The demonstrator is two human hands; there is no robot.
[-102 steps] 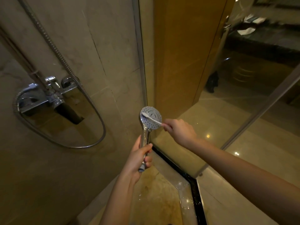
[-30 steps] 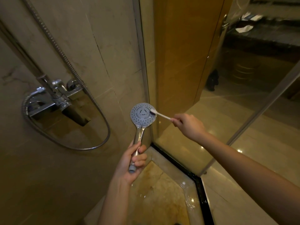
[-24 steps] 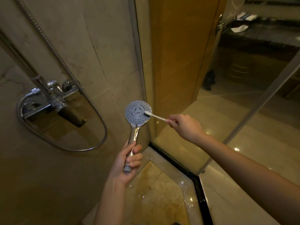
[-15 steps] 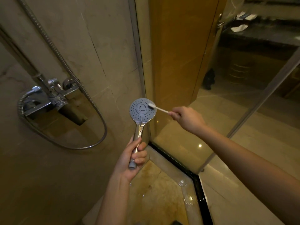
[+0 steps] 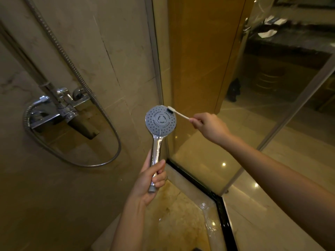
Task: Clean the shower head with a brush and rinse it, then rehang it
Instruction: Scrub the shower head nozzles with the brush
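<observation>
One brush [image 5: 178, 113] on shower head [image 5: 160, 122]

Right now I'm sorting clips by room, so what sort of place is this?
Most likely a bathroom shower stall: a chrome mixer tap and metal hose on the tiled wall, glass panels around the wet floor; the left hand grips a shower head, the right hand a brush.

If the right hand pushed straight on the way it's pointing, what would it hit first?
Probably the shower head: the brush in the right hand sits at its upper-right rim, so the face lies right ahead. Depth is hard to judge.
</observation>
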